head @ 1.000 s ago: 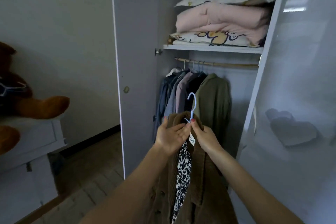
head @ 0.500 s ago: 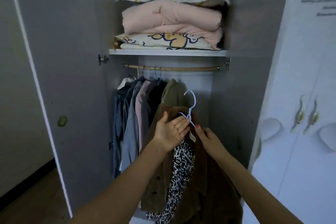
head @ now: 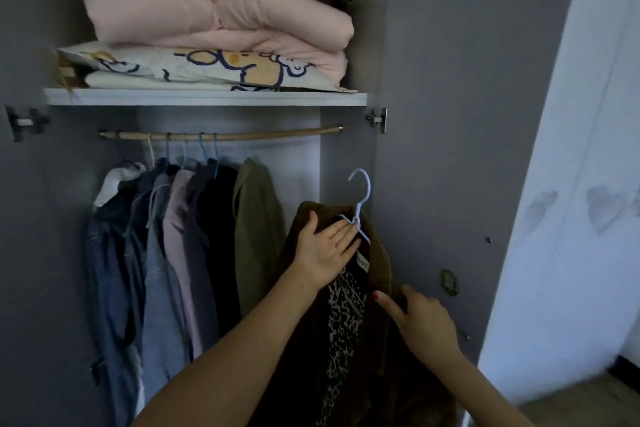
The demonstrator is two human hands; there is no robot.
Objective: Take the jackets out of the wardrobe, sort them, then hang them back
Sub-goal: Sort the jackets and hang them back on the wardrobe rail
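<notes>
I hold a brown corduroy jacket [head: 381, 267] with a leopard-print lining [head: 346, 315] on a white hanger [head: 365, 191], in front of the right end of the open wardrobe. My left hand [head: 322, 253] grips the collar just under the hanger's hook, thumb over the top and fingers laid across. Lower down, my right hand [head: 426, 326] pinches the right lapel. The hook is free, below the wooden rail [head: 277, 133]. Several jackets hang at the rail's left, the olive jacket [head: 258, 236] being the nearest.
A shelf [head: 207, 98] above the rail carries folded pink and printed bedding [head: 214, 10]. The open grey wardrobe door [head: 450, 114] stands just right of the jacket, with a white door [head: 571, 218] beyond it. The rail's right half is bare.
The view has closed in on the wardrobe. The jacket moved right, beside the olive one. My right hand left the hanger's neck and slid down to the lapel.
</notes>
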